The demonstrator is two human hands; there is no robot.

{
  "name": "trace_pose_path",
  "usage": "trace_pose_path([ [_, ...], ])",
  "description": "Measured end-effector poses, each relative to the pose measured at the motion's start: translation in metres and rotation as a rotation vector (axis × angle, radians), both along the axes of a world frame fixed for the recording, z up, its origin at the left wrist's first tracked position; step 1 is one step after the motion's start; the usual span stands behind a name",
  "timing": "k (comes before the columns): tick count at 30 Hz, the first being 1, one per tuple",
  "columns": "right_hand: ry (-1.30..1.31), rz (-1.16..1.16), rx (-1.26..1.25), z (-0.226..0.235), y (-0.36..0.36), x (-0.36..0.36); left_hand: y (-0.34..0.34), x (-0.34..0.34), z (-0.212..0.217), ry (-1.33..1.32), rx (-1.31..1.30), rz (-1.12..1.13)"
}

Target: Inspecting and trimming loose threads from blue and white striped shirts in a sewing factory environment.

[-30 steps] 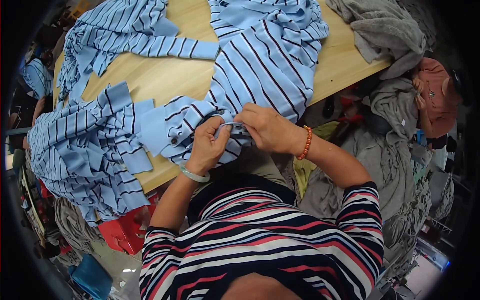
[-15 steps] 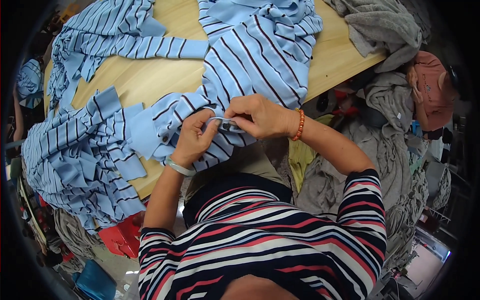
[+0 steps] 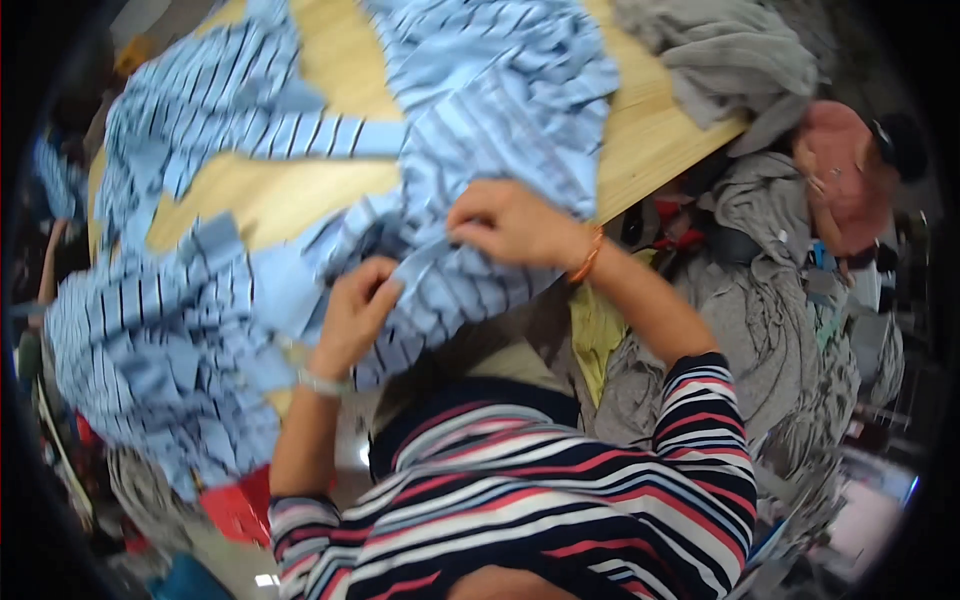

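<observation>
While pinched, strip [image 3: 425, 262] slanting up-right

Garment pieces [image 3: 480, 150] light blue, dark stripes; table [image 3: 280, 195] tan; cloth heap [image 3: 740, 60] grey.

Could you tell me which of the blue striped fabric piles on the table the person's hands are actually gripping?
The near middle piece: left hand and right hand both pinch it. The left-edge stack and far-left piece lie untouched.

Garment workshop: fabric piles [image 3: 160, 340], cutting table [image 3: 650, 140]
</observation>
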State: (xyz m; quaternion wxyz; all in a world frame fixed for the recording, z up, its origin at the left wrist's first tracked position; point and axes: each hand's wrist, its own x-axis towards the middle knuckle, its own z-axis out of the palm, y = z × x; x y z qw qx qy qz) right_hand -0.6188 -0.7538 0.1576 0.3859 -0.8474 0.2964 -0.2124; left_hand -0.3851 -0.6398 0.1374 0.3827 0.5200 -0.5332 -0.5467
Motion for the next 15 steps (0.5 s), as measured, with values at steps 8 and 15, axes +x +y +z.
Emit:
trace_pose_path([
  [8,-0.401,-0.754,-0.41,0.017,0.001,-0.069,0.02,-0.004,-0.037,0.032,-0.089,0.26],
  [15,0.287,-1.267,-0.37,-0.052,-0.002,-0.194,0.009,-0.013,-0.054,-0.266,-0.258,0.158],
])
